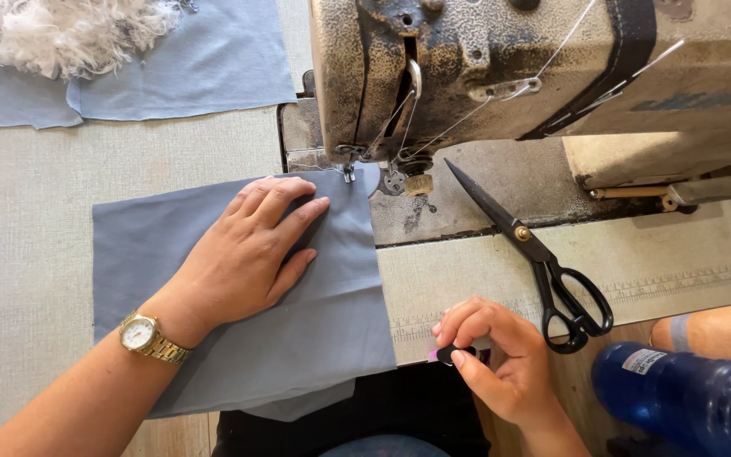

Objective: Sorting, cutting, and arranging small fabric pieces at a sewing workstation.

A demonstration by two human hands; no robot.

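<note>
Grey sewing table (35, 211); left hand (243, 254) flat on blue-grey fabric (315, 330).

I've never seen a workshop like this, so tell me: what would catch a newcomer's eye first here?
Probably the worn sewing machine filling the top of the view, with the left hand pressing flat a grey-blue cloth that reaches its needle. Next, the black scissors lying shut on the table to the right, and the right hand pinching a small black object at the table's near edge.
</note>
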